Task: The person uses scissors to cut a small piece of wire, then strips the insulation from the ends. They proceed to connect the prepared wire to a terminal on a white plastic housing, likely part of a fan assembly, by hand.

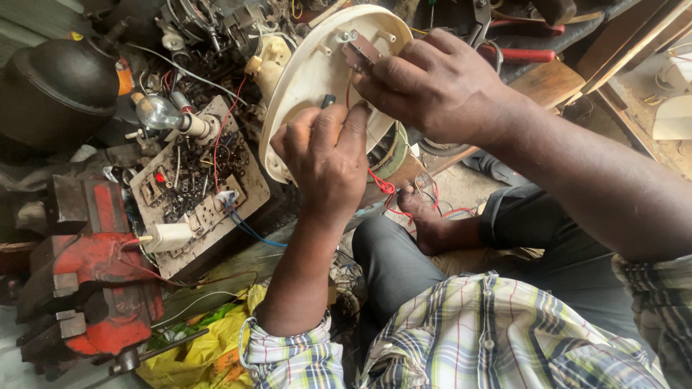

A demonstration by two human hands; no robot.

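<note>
- Head view: the left hand (pixel 328 155) is curled tight around a small dark tool (pixel 328 101); only the tool's tip shows above the knuckles, the rest is hidden in the fist.
- The right hand (pixel 432 83) grips the rim of a cream round housing (pixel 310 72), fingers bent over a brown part (pixel 362 52) inside it; its fingertips are hidden.
- The housing stands tilted on edge above the person's lap, its lower edge covered by the left hand.
- Red wires (pixel 382 186) hang beneath it.
- Left of it lie a cluttered board (pixel 194 187), a bulb (pixel 160 112) and a red vise (pixel 101 274), partly cut off.
</note>
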